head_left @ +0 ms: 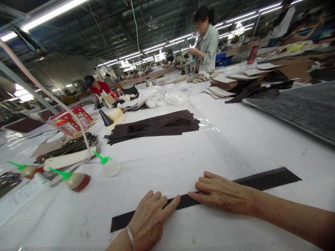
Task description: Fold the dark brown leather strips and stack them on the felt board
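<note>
A long dark brown strip of fabric or leather (272, 179) lies slantwise across the white table in front of me. My left hand (150, 218), with a bracelet at the wrist, presses on its left part, fingers curled and index finger laid along the strip. Right of it, my right hand (222, 193) bears on the middle of the strip, its fingers bent and its thumb and fingertips close together. Between the two hands a short stretch of strip shows, narrower than the right end. The undersides of my fingers are hidden.
Beyond my hands lies a pile of dark strips (154, 127). Green-tipped squeeze bottles (111, 167) stand at left, near a hanging hose (65, 101). A grey felt-like board (300, 108) and stacked pieces (222, 83) are at right. Co-workers are farther back.
</note>
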### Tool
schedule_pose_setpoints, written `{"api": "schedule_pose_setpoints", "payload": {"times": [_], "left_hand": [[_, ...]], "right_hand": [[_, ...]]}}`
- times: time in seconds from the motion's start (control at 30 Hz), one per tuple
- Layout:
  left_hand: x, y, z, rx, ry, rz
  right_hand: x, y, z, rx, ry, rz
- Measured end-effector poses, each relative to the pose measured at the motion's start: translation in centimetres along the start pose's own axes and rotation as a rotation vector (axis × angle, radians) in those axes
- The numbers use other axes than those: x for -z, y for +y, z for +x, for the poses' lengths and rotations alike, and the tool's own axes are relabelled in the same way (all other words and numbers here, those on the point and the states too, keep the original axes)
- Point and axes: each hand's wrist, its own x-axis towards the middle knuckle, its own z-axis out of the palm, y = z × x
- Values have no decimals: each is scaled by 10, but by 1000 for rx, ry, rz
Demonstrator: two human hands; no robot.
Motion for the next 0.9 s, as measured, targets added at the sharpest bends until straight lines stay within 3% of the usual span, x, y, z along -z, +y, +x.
{"api": "schedule_pose_setpoints", "payload": {"times": [0.2, 0.27, 0.33, 0.47, 0.53, 0.63, 0.77, 0.9], "left_hand": [[-19, -39, -85, 176, 218, 181], [-18, -40, -99, 261, 333, 238], [-15, -27, -92, 291, 426, 223], [-17, 14, -43, 209, 474, 128], [-21, 24, -28, 183, 490, 146], [-28, 14, -35, 154, 446, 165], [-31, -22, -75, 199, 345, 165], [-23, -29, -83, 391, 452, 83]], "right_hand": [[0, 0, -1, -8, 4, 39], [0, -1, 1, -5, 1, 45], [-2, -4, 5, -2, 11, 43], [-2, -11, 14, -11, 28, 26], [-2, -15, 19, -25, 31, 26], [-2, -22, 28, -60, 41, 39], [-6, -37, 51, -160, 23, 65], [-15, -48, 75, -210, 13, 75]]}}
